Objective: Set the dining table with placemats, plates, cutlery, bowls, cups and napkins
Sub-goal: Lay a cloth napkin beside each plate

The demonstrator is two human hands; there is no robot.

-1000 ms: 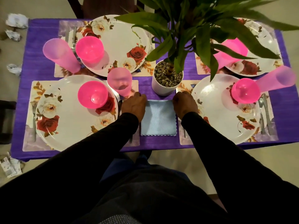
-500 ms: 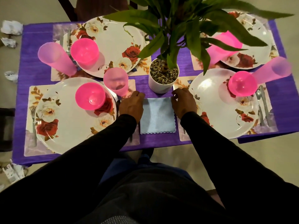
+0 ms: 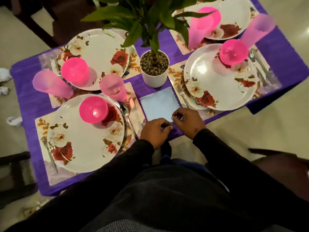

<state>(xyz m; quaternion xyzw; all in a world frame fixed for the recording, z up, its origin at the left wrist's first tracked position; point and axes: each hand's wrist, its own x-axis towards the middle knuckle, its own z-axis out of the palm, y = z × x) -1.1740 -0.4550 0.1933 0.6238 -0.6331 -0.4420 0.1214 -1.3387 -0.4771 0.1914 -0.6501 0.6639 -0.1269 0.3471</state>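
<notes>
Head view puts my left hand (image 3: 154,131) and right hand (image 3: 187,122) side by side at the near edge of the pale blue square cloth napkin (image 3: 159,104), the right one slightly nearer to it. Both have fingers curled in; they look pinched on the napkin's near hem, though the fingertips are too blurred for me to swear to cloth between them. The napkin lies flat on the purple-clothed counter (image 3: 30,97), directly ahead of both hands, its far edge pointing at the white pot of pebbles holding a green leafy plant (image 3: 154,69). It sits between two floral placemats: to the left, the big white rose-patterned plate (image 3: 83,136) with a bright pink plastic bowl (image 3: 93,109) on it, a metal spoon (image 3: 126,114) beside its rim, and a frosted pink tumbler (image 3: 112,87) beyond; to the right, a second rose plate (image 3: 219,77) carrying its own pink bowl (image 3: 233,51), a fork (image 3: 181,92) lying just beside the napkin's right edge. My read is that the napkin is being folded or lifted from its near edge, away from me.
</notes>
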